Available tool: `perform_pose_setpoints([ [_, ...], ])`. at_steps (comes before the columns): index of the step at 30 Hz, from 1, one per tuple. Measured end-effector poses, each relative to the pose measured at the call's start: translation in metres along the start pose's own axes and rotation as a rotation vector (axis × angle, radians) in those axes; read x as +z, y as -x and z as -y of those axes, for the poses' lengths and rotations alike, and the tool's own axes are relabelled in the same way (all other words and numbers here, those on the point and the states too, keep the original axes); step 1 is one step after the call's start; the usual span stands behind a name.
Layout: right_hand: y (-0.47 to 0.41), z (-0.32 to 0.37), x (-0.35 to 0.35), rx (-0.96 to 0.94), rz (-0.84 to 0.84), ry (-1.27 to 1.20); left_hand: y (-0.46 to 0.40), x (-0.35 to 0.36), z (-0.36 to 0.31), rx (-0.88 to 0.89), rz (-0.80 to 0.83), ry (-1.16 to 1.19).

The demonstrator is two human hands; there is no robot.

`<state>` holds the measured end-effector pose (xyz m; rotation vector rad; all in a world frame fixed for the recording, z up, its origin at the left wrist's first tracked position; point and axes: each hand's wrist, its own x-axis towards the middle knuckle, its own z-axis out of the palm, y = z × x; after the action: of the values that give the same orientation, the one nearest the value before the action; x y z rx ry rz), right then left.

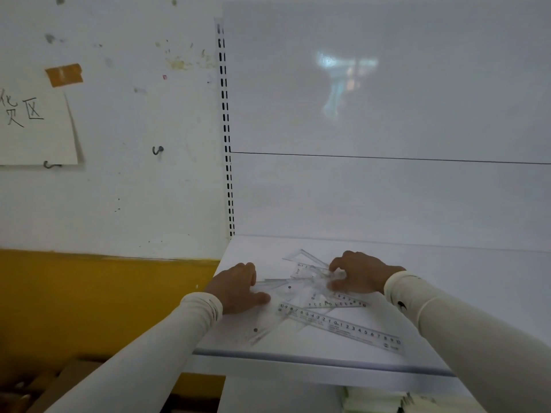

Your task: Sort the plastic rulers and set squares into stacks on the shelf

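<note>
Fingers (334, 268) of my right hand (357, 272) curl in a pinching grip on a clear set square (310, 271) atop the pile. My left hand (235, 289) lies with fingers bent over the pile's left edge; whether it grips I cannot tell. Rulers (340, 326) lie crisscrossed on the white shelf (298, 357), one long one nearest the front edge.

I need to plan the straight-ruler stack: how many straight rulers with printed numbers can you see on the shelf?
2 clearly: a long clear ruler nearest the shelf's front edge, and a shorter ruler just behind it, below the right hand. Others may be hidden in the transparent overlapping pile.
</note>
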<state>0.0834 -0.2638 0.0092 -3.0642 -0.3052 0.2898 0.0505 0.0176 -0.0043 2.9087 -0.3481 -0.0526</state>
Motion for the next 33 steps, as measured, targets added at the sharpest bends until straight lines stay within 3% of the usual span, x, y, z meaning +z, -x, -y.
perform_pose_setpoints([
  [4, -0.005, 0.008, 0.001, -0.098, 0.023, -0.133, 0.001, 0.003, 0.002, -0.014, -0.018, 0.003],
  [8, -0.007, 0.016, 0.003, -0.078, 0.086, -0.118, 0.005, 0.000, 0.006, -0.036, -0.027, -0.005],
  [24, -0.010, 0.023, 0.012, -0.055, -0.129, -0.144, 0.018, 0.001, 0.012, -0.090, -0.074, 0.084],
  [33, -0.016, 0.028, 0.019, -0.028, -0.118, -0.077, 0.028, 0.005, 0.015, -0.107, -0.089, 0.090],
])
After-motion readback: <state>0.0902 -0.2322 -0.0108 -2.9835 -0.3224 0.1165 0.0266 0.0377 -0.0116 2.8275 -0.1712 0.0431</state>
